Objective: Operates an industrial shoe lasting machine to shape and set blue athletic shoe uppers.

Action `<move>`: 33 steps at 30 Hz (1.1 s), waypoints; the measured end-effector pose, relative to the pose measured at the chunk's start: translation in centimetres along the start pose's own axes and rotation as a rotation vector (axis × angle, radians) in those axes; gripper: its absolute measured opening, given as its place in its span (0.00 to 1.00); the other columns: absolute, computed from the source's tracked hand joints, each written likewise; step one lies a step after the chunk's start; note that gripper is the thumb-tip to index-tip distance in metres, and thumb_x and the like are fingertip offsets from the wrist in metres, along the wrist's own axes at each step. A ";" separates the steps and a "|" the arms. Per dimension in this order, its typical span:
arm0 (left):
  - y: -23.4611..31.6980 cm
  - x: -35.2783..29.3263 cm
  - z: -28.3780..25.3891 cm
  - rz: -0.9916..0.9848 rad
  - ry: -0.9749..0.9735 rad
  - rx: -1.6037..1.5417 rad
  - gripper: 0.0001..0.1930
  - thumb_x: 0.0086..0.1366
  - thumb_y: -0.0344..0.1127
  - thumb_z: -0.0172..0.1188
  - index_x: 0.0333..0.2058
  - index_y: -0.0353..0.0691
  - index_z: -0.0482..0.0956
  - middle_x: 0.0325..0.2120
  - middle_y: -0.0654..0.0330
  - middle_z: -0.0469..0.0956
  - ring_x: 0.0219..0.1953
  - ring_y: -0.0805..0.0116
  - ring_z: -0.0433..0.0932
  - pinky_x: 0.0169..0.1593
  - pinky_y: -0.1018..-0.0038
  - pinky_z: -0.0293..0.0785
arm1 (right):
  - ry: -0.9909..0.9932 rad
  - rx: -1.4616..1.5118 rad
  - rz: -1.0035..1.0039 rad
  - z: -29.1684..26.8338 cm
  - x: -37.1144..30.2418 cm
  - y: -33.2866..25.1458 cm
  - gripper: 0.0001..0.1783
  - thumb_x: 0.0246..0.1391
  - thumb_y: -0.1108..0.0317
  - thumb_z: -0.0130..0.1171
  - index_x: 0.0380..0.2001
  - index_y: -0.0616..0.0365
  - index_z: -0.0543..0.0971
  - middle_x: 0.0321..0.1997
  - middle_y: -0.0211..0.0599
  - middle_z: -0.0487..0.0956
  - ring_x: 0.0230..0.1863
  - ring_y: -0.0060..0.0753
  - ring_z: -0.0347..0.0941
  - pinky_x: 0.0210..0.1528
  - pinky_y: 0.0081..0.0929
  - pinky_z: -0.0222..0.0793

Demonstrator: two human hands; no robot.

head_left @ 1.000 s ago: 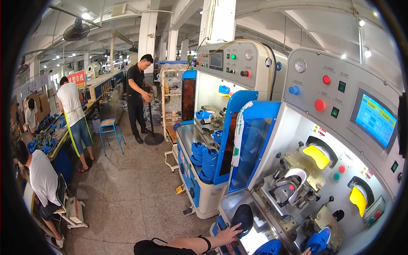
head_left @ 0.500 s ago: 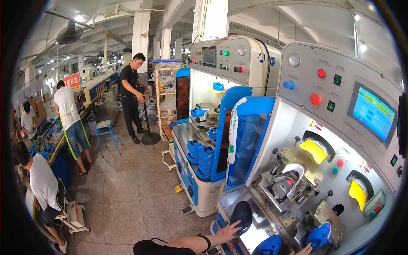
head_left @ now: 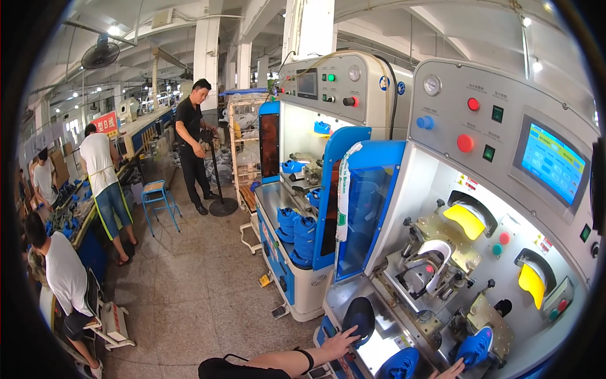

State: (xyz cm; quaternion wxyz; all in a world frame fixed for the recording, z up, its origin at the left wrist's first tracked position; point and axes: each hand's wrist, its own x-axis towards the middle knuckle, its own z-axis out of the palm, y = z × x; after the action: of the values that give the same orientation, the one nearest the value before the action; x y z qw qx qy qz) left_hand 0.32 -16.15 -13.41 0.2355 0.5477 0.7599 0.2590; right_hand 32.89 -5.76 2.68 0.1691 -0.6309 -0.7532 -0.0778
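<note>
A dark shoe upper [head_left: 358, 318] stands at the near left of the machine's metal ledge. My left hand [head_left: 338, 344] has its fingers at the lower edge of that upper, gripping it; the thumb's hold is partly hidden. At the lower edge of the view, my right hand [head_left: 449, 371] shows only in part. Its fingers close on the near end of a blue shoe upper [head_left: 475, 346], which sits against the right-hand mould. Between my hands lies another blue shoe upper [head_left: 399, 364] on the ledge. The left-hand mould [head_left: 421, 275] carries a white curved piece.
The machine has a lit screen [head_left: 549, 161], a red button [head_left: 465, 143] and yellow pads [head_left: 466, 221]. A blue door [head_left: 369, 208] stands open at its left. Stacked blue uppers [head_left: 304, 237] rest on the neighbouring machine. People stand and sit along a bench, beside a blue stool [head_left: 158, 199].
The view has shifted very slightly. My hands and the shoe uppers keep practically the same places. A standing person by the fan stand has lowered an arm a little.
</note>
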 end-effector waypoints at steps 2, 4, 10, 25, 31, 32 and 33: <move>-0.1 0.0 0.0 0.002 0.002 0.001 0.32 0.59 0.29 0.54 0.62 0.60 0.66 0.71 0.73 0.45 0.59 0.51 0.68 0.56 0.52 0.72 | -0.009 -0.007 0.009 0.1 0.0 0.0 0.47 0.50 0.57 0.62 0.67 0.66 0.53 0.62 0.68 0.63 0.45 0.57 0.77 0.42 0.39 0.77; 0.2 0.0 -0.3 0.006 0.003 0.002 0.32 0.58 0.29 0.54 0.63 0.59 0.66 0.71 0.73 0.45 0.59 0.51 0.68 0.56 0.53 0.72 | -0.018 -0.015 0.019 0.2 0.1 0.1 0.47 0.50 0.57 0.62 0.67 0.66 0.53 0.62 0.67 0.63 0.45 0.56 0.77 0.41 0.39 0.77; 0.8 -0.2 -0.8 -0.007 -0.019 -0.009 0.31 0.58 0.29 0.54 0.62 0.58 0.67 0.71 0.72 0.46 0.58 0.50 0.68 0.57 0.55 0.72 | -0.044 -0.010 0.045 -0.6 0.1 -0.1 0.47 0.50 0.57 0.62 0.67 0.65 0.53 0.62 0.64 0.64 0.45 0.56 0.77 0.40 0.39 0.77; 0.4 -0.1 -0.1 -0.025 0.010 -0.002 0.29 0.61 0.30 0.52 0.61 0.61 0.68 0.71 0.74 0.46 0.60 0.53 0.67 0.59 0.46 0.68 | -0.050 0.038 0.032 -1.2 0.0 -0.1 0.46 0.49 0.59 0.63 0.67 0.66 0.54 0.62 0.65 0.64 0.49 0.57 0.75 0.44 0.39 0.76; 0.5 -0.1 0.4 -0.016 0.025 -0.045 0.29 0.60 0.29 0.53 0.61 0.61 0.68 0.71 0.73 0.47 0.60 0.52 0.67 0.58 0.44 0.67 | -0.063 0.069 0.042 -1.5 0.0 0.0 0.47 0.49 0.59 0.63 0.67 0.65 0.54 0.63 0.64 0.63 0.50 0.58 0.74 0.46 0.41 0.76; 0.4 0.0 0.4 -0.014 0.045 -0.026 0.29 0.60 0.29 0.54 0.61 0.60 0.69 0.70 0.72 0.48 0.60 0.51 0.67 0.58 0.45 0.68 | -0.098 0.076 0.056 -1.8 0.2 -0.2 0.47 0.49 0.59 0.64 0.67 0.64 0.53 0.64 0.64 0.62 0.50 0.58 0.74 0.46 0.41 0.75; 0.5 -0.1 0.4 -0.011 0.064 -0.008 0.29 0.59 0.29 0.54 0.60 0.60 0.70 0.70 0.71 0.48 0.60 0.51 0.67 0.58 0.47 0.68 | -0.133 0.083 0.070 -1.9 0.2 -0.2 0.48 0.48 0.60 0.64 0.67 0.64 0.52 0.64 0.64 0.61 0.50 0.58 0.74 0.46 0.41 0.75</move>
State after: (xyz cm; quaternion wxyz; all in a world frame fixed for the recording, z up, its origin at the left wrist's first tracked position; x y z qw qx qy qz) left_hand 0.98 -16.03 -13.37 0.2147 0.5339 0.7691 0.2780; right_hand 32.94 -6.22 4.56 0.1471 -0.6530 -0.7429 0.0014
